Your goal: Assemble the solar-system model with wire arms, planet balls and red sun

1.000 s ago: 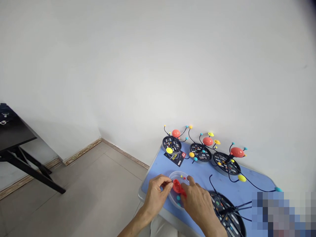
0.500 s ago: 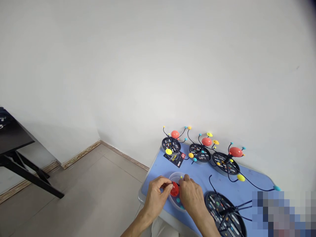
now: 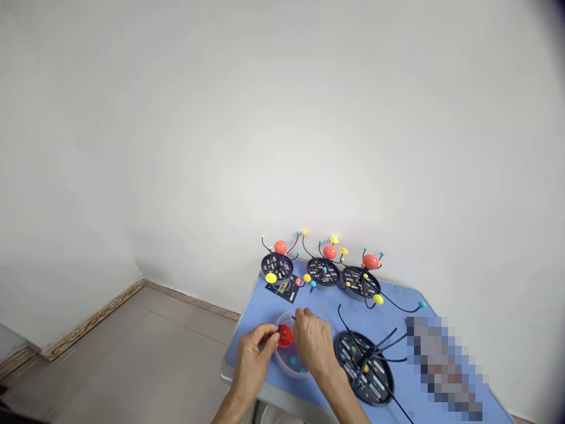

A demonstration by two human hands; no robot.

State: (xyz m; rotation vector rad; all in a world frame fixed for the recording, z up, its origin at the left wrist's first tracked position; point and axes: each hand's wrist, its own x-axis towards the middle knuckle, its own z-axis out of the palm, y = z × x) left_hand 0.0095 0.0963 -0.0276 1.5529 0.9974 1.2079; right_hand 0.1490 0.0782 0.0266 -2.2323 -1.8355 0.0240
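Both my hands meet over a clear plastic bowl [image 3: 286, 365] at the near left of a blue table [image 3: 260, 327]. My left hand [image 3: 252, 359] and my right hand [image 3: 312, 341] pinch a red ball [image 3: 285, 335] between their fingertips, just above the bowl. Small teal beads lie in the bowl. To the right of my right hand lies a black round base [image 3: 364, 365] with black wire arms sticking out.
Three assembled models with red balls on black bases [image 3: 323, 270] stand along the white wall at the table's far edge. A black card [image 3: 283, 288] lies near the left one. A blurred patch covers the table's right side. Tiled floor lies to the left.
The view has swung right, so the dark table at the left is out of sight. My hands have closed together on the red piece, which now looks like a whole ball.
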